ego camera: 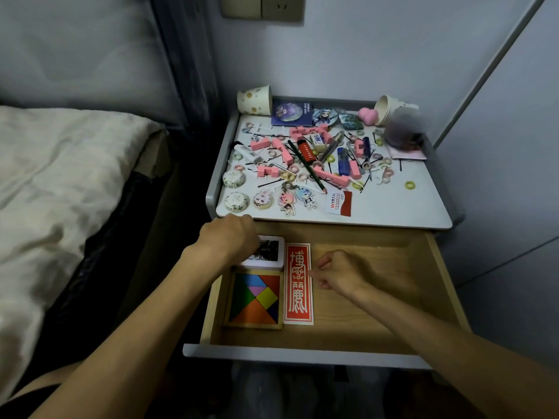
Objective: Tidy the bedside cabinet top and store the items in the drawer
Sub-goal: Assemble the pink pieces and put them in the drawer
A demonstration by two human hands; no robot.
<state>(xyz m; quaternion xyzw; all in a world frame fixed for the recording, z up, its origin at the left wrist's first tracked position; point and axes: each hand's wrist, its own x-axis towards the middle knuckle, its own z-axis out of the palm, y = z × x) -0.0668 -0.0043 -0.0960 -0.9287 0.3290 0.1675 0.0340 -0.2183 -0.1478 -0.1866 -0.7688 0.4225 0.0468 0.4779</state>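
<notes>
Sorting wooden drawer (pixel 378 300). L grip (pixel 230 237) over white card box (pixel 269 252), R grip (pixel 343 272) curled by red paper strip (pixel 298 297); holding? Can't tell. Next: grab bits off surface (pixel 393 207).

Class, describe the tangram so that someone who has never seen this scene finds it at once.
Look at the open drawer below the cluttered cabinet top. In its near left corner lies the tangram, with a red bookmark on its right and a white card behind it. It alone is a wooden square tray of many-coloured pieces.
</notes>
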